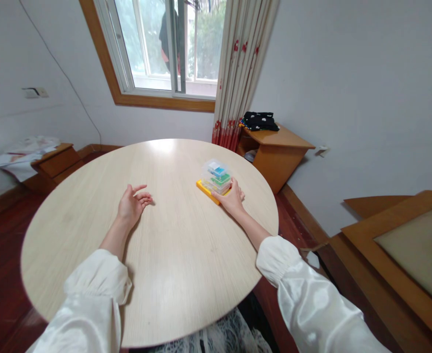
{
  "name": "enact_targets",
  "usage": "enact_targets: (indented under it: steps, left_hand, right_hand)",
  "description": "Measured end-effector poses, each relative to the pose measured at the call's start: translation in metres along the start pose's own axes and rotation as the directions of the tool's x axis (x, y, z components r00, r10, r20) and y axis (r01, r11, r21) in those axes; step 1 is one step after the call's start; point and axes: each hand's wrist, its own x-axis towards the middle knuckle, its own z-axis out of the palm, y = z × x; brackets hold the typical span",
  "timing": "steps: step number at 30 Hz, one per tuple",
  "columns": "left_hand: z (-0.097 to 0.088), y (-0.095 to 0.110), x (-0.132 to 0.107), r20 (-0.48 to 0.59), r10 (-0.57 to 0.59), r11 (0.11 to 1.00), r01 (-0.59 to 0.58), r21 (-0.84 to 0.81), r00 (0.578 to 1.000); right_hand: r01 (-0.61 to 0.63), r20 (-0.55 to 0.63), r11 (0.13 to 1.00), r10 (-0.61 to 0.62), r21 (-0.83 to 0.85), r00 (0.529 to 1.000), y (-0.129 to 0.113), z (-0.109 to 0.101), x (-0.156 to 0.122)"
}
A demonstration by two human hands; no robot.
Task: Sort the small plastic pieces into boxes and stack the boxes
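Observation:
My right hand (232, 197) grips the near right side of a small stack on the round table (164, 274). At the bottom of that stack is a flat yellow tray or case (207, 191). Clear plastic boxes (221, 182) with green and blue contents are piled on top; what is inside them is too small to tell. My left hand (133, 205) rests on its side on the tabletop, left of the stack, fingers loosely apart and holding nothing. My right fingertips are partly hidden behind the boxes.
A wooden cabinet (284, 147) with folded black cloth (260, 121) on it stands beyond the table at right. Papers (24, 154) lie on a low wooden stand at left. A wooden chair or bed frame (370, 245) is at far right. A curtain (238, 68) hangs beside the window.

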Motion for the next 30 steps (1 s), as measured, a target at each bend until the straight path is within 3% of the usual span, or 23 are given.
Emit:
enact_targets:
  steps: [8, 14, 25, 30]
  left_hand:
    - [-0.002, -0.001, 0.002, 0.018, 0.006, 1.000, -0.006, 0.009, 1.000]
    - [-0.003, -0.003, 0.003, 0.013, 0.015, 1.000, -0.015, 0.023, 1.000]
    - [0.001, -0.001, 0.002, -0.011, -0.009, 1.000, 0.009, 0.026, 1.000]
    - [0.003, -0.006, 0.005, -0.106, 0.136, 0.982, -0.120, 0.142, 0.985]
  right_hand:
    - [0.034, 0.134, 0.999, -0.036, 0.013, 0.990, 0.006, -0.008, -0.005]
    - [0.017, 0.118, 1.000, -0.015, -0.020, 0.993, 0.009, -0.003, 0.004]
    - [-0.020, 0.088, 0.999, 0.025, -0.051, 0.996, 0.035, -0.002, 0.062]
    - [-0.027, 0.095, 0.999, 0.031, -0.037, 0.995, 0.043, 0.001, 0.085]
